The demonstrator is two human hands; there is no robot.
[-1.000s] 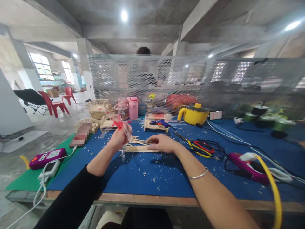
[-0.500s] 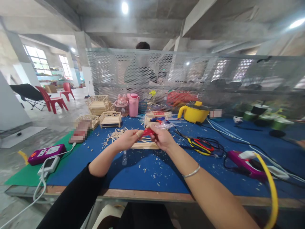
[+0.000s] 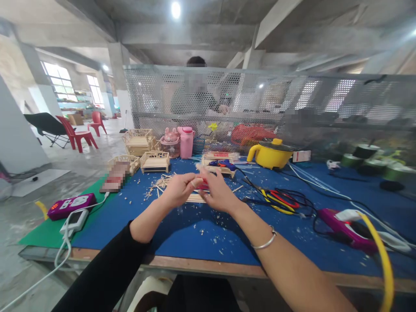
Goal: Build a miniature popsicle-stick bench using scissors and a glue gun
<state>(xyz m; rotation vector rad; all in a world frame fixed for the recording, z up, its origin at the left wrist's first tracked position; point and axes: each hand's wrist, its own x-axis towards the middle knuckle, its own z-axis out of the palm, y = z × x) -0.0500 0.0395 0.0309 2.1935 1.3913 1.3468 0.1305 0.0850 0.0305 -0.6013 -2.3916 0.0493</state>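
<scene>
My left hand [image 3: 179,189] is closed in a pinch at the middle of the bench, gripping a small shiny red piece [image 3: 204,184] whose kind I cannot make out. Close against its right side is my right hand [image 3: 221,190], fingers spread and slightly blurred; whether they touch the red piece is unclear. Beneath both hands lie thin wooden sticks [image 3: 195,198], partly covered. A blue glue gun [image 3: 224,164] rests just behind, by a small wooden frame [image 3: 230,171].
Small wooden stick-built beds [image 3: 155,162] stand at the back left near a pink bottle [image 3: 186,143]. A yellow electric pot [image 3: 271,156] sits at the back right. Cables [image 3: 286,201] and a purple power strip [image 3: 346,229] lie right. Behind a perforated metal screen [image 3: 149,93] is another person.
The clear plastic that showed by my right hand is no longer visible there. My right fingers have spread from a closed grip. The view has shifted slightly.
</scene>
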